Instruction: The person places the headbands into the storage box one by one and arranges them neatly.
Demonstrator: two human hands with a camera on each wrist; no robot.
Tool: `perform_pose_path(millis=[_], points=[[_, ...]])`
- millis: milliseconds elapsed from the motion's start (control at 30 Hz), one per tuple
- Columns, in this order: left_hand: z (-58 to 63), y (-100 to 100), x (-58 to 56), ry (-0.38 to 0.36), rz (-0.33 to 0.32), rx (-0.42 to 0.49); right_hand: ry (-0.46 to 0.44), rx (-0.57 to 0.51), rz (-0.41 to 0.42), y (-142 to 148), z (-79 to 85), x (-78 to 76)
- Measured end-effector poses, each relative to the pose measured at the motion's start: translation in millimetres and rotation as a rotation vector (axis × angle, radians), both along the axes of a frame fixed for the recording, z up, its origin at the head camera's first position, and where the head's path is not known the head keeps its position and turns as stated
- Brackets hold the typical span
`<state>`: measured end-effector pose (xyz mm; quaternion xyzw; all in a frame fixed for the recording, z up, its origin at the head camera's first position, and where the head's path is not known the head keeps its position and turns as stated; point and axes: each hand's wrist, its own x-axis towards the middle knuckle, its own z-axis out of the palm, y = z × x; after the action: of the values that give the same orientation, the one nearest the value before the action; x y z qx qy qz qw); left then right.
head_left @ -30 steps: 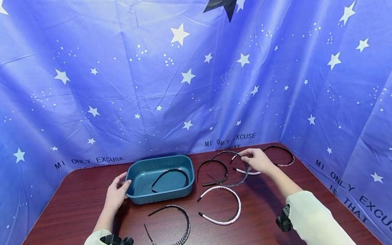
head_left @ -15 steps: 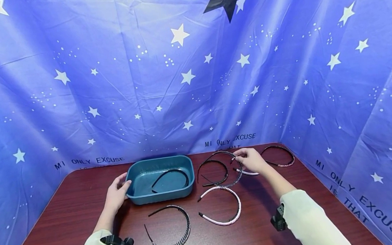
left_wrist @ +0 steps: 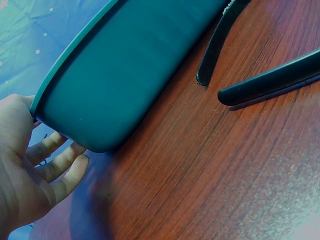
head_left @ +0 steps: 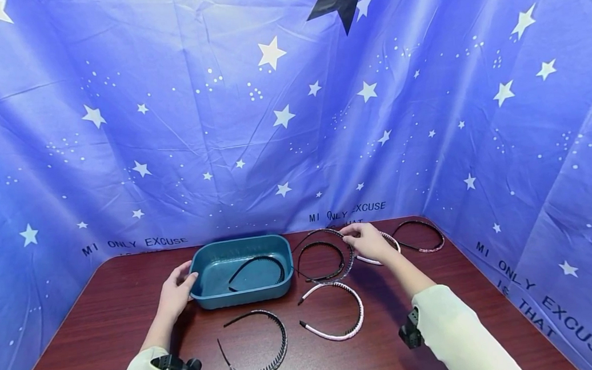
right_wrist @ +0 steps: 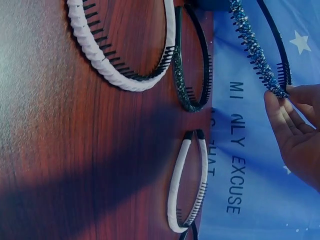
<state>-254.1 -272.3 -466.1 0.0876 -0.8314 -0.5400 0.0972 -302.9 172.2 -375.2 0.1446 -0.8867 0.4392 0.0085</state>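
While the left hand [head_left: 175, 290] holds the teal bin [head_left: 242, 296] at its left end, the right hand [head_left: 364, 242] is off the bin's right side with a glittery headband [right_wrist: 256, 50]. Left hand: thumb over the bin's rim, other fingers outside and below it, slightly apart. Right hand: thumb and forefinger pinch the glittery headband at its curve; its open ends point toward the bin's right rim. Contact between tips and rim: cannot tell.

Bin contents: one black headband [head_left: 260, 258], toothed, its curve toward the bin's right end.

Right of the bin, on the red-brown wood-grain table [head_left: 105, 336]: a dark headband [head_left: 343, 259] just beside it, seen within the loop of the held one in the head view; farther right, a pale headband [right_wrist: 173, 200] with dark tips, partly hidden by the right hand in the head view; farthest from the bin, a thin patterned headband [head_left: 437, 248]. Near side, to the bin's right: a pale braided headband [head_left: 361, 312], ends toward the left. Directly on the bin's near side: a speckled headband [head_left: 285, 340], teeth along its inner edge.

Beyond the bin: blue backdrop [head_left: 168, 131] with white stars and printed lettering.
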Motion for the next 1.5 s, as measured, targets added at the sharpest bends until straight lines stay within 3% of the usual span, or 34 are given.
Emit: perform_pose_path(millis=[633, 1500], points=[[0.2, 0, -0.3, 0.003, 0.005, 0.001, 0.002, -0.021, 0.035, -21, -3.2, -3.7], [0.1, 1, 0.0, 0.001, 0.014, 0.014, 0.029, -0.015, 0.013, -67, -4.0, -6.7]])
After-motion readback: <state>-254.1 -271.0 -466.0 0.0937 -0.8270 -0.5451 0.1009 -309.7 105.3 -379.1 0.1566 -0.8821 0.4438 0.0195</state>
